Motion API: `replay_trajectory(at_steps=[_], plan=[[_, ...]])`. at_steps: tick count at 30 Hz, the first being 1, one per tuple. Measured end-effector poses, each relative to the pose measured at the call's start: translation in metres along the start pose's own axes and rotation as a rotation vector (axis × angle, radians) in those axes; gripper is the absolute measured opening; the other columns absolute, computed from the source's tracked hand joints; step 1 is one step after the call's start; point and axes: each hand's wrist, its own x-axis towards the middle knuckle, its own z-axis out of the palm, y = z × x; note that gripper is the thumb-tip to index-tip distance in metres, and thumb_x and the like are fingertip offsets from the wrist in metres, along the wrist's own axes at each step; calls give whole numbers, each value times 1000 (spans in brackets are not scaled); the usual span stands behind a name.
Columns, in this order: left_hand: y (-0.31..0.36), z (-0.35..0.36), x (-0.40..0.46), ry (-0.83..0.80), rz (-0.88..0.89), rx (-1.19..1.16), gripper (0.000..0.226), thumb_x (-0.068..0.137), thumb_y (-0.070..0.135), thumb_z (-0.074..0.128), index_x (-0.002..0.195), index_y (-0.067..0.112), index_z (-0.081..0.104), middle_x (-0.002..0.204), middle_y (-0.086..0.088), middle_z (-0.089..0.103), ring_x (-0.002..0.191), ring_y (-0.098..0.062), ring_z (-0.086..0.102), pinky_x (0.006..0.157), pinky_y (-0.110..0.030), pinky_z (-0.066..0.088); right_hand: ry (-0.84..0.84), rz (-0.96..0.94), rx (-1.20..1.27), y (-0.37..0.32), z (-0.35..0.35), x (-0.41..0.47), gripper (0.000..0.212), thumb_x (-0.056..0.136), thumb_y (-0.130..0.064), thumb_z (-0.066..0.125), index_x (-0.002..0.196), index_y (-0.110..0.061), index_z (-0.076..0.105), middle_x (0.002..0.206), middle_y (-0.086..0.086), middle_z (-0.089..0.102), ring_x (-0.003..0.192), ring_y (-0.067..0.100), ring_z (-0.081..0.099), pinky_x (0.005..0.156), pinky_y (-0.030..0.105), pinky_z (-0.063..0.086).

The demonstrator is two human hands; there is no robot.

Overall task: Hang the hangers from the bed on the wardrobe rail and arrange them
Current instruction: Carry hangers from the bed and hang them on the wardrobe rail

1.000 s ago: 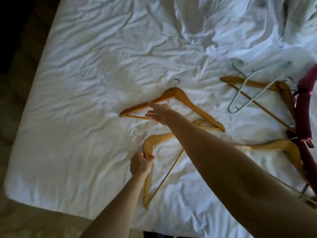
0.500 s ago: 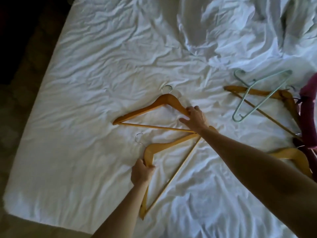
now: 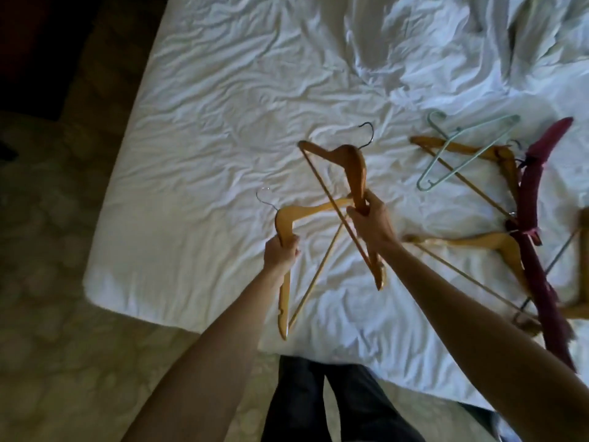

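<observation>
Over the rumpled white bed sheet (image 3: pixel 223 129) I hold one wooden hanger in each hand. My left hand (image 3: pixel 282 250) is wrapped around one arm of the pale wooden hanger with the silver hook (image 3: pixel 314 208), near its bend. My right hand (image 3: pixel 371 218) grips one arm of the darker wooden hanger with the black hook (image 3: pixel 355 167), fingers curled round it; its bar crosses in front of the other hanger's bar. To the right, on the sheet, lie a thin mint-green plastic hanger (image 3: pixel 462 148), two more wooden hangers (image 3: pixel 478 242) and a maroon padded hanger (image 3: pixel 538 173).
</observation>
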Motion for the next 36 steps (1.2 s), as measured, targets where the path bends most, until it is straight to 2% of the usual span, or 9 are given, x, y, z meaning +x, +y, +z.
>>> replay_trajectory(at_steps=[4, 9, 12, 15, 19, 21, 27, 31, 36], plan=[[24, -8, -50, -27, 71, -43, 12, 84, 21, 68, 75, 13, 69, 49, 4, 60, 44, -10, 54, 52, -24, 44, -13, 58, 194, -32, -22, -70, 13, 89, -11, 63, 101, -16, 61, 58, 3, 55, 43, 14, 51, 41, 26, 43], [29, -28, -123, 8, 199, -71, 15, 82, 17, 75, 91, 6, 69, 57, -1, 66, 46, -10, 59, 52, -21, 49, -131, -32, 134, -62, -42, -131, 17, 90, -18, 67, 104, -10, 62, 72, -1, 63, 59, 11, 58, 53, 22, 49], [17, -56, -170, 105, 241, -92, 17, 84, 17, 75, 97, 9, 66, 64, -2, 68, 48, -9, 62, 54, -22, 52, -256, -132, 124, -84, -39, -163, 18, 89, -18, 67, 99, -5, 61, 76, 9, 61, 65, 14, 59, 61, 31, 53], [1, -94, -216, 241, 260, -178, 16, 87, 14, 73, 99, 9, 64, 65, -2, 67, 52, -11, 64, 54, -21, 53, -399, -243, 89, -110, -21, -195, 19, 88, -22, 69, 94, -5, 60, 69, 5, 57, 60, 16, 54, 59, 34, 51], [-31, -152, -275, 462, 298, -316, 15, 87, 10, 73, 98, 6, 64, 65, -6, 68, 49, -10, 64, 52, -19, 53, -580, -445, -66, -154, 21, -249, 15, 87, -28, 72, 94, -20, 61, 72, 4, 62, 58, 10, 56, 54, 14, 47], [-50, -181, -303, 560, 299, -371, 14, 88, 14, 74, 98, 11, 64, 68, -4, 69, 51, -8, 64, 53, -17, 54, -666, -541, -93, -178, 45, -280, 15, 88, -26, 72, 95, -21, 61, 75, 6, 63, 59, 10, 56, 52, 10, 45], [-113, -281, -372, 769, 326, -596, 9, 93, 19, 69, 99, 13, 65, 67, -1, 68, 51, -4, 63, 55, -19, 51, -903, -831, -192, -256, 136, -384, 14, 89, -29, 72, 96, -22, 62, 73, 4, 61, 60, 12, 57, 61, 17, 48], [-168, -368, -400, 913, 337, -701, 17, 90, 21, 73, 100, 10, 66, 67, 2, 68, 55, -7, 64, 54, -19, 49, -1087, -907, -193, -311, 213, -464, 13, 88, -38, 71, 90, -33, 60, 77, -14, 63, 71, 7, 63, 65, 14, 49], [-243, -492, -429, 1017, 364, -763, 13, 89, 13, 71, 98, 7, 64, 62, 0, 66, 54, -10, 62, 53, -23, 48, -1186, -1015, -232, -369, 318, -559, 21, 86, -46, 68, 101, -32, 66, 89, -6, 70, 80, 12, 68, 72, 30, 58]])
